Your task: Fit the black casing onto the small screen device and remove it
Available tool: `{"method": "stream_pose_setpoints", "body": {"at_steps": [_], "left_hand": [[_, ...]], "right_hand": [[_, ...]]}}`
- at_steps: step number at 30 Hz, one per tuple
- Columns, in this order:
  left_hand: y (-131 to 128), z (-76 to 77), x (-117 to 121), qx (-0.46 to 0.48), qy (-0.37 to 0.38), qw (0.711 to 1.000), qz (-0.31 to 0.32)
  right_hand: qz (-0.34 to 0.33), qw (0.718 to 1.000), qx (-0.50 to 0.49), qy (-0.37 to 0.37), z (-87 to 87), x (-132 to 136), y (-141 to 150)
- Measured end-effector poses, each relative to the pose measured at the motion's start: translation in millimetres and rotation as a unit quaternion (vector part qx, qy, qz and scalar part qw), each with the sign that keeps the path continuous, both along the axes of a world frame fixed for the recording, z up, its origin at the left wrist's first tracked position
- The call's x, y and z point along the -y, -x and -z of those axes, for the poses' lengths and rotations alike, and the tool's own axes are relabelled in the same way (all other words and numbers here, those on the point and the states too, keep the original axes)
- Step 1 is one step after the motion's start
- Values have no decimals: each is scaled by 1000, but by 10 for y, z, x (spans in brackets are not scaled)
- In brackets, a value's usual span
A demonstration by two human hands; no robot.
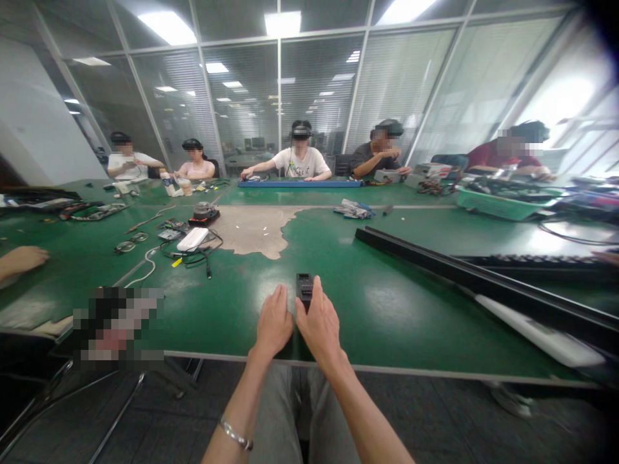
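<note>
Green surface (pixel 232 328), glass wall (pixel 242 84) at far side, head view. Black box (pixel 304 283) could slip or tip, I'd judge, if held loosely or from one side only. Box lies between the hands, toward their far end, closer to right hand (pixel 320 325): thumb and fingers bracket its near part, can't tell how firmly. Left hand (pixel 274 321) just left of it, fingers together, slightly curled, palm hidden, nothing seen held.
</note>
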State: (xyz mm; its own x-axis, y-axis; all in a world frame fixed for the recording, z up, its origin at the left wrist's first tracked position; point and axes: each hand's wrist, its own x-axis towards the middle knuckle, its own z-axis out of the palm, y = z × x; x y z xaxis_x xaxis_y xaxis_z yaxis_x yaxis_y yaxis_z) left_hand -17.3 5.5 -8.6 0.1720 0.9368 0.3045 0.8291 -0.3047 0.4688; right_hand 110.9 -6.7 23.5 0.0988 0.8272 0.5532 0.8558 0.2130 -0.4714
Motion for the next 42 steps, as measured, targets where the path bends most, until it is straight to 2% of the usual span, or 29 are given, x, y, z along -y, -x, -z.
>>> {"method": "stream_pose_setpoints", "body": {"at_steps": [7,24,27,30,33,35,37,42], "left_hand": [[-11,-39,19,-7,9,1000,-1],[-7,-25,10,-11,18,1000,7],[-13,-24,6,-14,19,1000,7],[-20,-15,6,-20,6,1000,8],[-26,-1,12,-25,-19,1000,4],[-30,6,17,-27,-31,999,1],[-34,7,24,-28,-35,999,2],[-36,1,31,-35,-32,999,1]], "right_hand": [[7,1000,-5,14,93,31,18],[6,999,-32,28,106,9,10],[7,998,-52,21,32,-14,16],[1,996,-83,-6,-125,-27,-14],[0,992,-119,-51,-278,-26,-128],[11,989,-126,-74,-300,-28,-248],[32,989,-122,-78,-233,-37,-377],[52,993,-102,-27,97,-74,-577]]}}
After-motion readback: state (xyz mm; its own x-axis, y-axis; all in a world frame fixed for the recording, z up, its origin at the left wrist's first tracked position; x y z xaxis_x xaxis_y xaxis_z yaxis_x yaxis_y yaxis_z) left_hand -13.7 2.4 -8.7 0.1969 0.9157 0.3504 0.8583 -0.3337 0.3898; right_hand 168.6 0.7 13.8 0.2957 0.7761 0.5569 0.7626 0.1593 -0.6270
